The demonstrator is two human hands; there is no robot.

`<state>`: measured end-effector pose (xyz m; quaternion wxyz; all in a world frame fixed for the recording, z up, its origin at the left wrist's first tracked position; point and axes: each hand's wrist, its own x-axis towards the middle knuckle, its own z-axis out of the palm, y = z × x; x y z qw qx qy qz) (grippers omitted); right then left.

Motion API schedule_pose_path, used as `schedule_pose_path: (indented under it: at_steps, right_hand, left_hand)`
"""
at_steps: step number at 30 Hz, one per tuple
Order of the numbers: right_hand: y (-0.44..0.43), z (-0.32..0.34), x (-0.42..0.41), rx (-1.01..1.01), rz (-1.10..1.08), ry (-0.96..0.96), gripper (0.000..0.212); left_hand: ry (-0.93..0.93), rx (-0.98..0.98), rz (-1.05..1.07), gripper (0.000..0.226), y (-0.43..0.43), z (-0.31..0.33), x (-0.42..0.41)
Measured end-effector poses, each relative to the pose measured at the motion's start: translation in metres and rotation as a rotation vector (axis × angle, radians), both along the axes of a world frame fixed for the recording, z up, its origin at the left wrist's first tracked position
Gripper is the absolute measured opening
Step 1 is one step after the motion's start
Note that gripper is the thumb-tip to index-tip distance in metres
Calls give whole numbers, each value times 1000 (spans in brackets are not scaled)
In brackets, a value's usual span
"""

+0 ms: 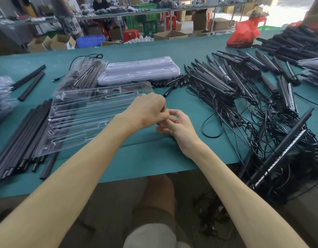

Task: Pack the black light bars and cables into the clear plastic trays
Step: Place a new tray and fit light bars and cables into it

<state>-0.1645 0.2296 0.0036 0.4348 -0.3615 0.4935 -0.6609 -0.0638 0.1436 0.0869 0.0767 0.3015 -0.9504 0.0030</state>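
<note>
Lying just left of our left hand [148,109], an open clear tray [86,119] rests on the green tabletop [154,158], its slots showing no bars that we can make out. Our left hand is curled knuckles-up, its fingertips meeting those of our right hand [174,125], which lies palm-up beside it with fingers loosely bent. Whether anything small is pinched between them we cannot tell. Beyond the left hand sits a filled tray [83,73] with dark parts inside, and next to it a stack of trays [140,70]. To the left of the open tray, partly under its edge, lie black tubes [20,145]. Right of our right hand spreads a large heap of light bars [244,81] with tangled cables [262,126], some spilling over the near edge of the tabletop. Short black connectors [174,81] lie between the stack and the heap. Far beyond, a red bag [244,34] sits on the tabletop.
</note>
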Motion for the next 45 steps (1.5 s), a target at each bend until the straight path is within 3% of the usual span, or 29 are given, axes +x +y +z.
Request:
schedule_pose_path:
  at_steps: [9, 13, 17, 24, 28, 37, 42, 45]
  right_hand:
    - [1, 1, 1, -4, 12, 0, 46]
    - [1, 1, 1, -23, -13, -27, 31]
    - [0, 5, 2, 0, -29, -61, 40]
    - [-1, 3, 1, 9, -33, -69, 27]
    - [-1, 4, 2, -3, -48, -84, 34]
    - [-1, 7, 0, -21, -34, -147, 27]
    - [-2, 3, -2, -22, -15, -97, 21]
    - [-4, 1, -1, -8, -19, -54, 17]
  left_hand:
    - [3, 26, 13, 27, 2, 3, 1]
    - [41, 24, 35, 30, -2, 8, 3]
    - [8, 12, 9, 29, 0, 9, 3]
    - [1, 19, -32, 32, 2, 5, 4]
    - [19, 0, -59, 33, 3, 8, 3]
    - [-31, -18, -42, 34, 10, 0, 2]
    - [-43, -3, -44, 32, 14, -1, 5]
    - [-85, -89, -52, 22, 15, -7, 6]
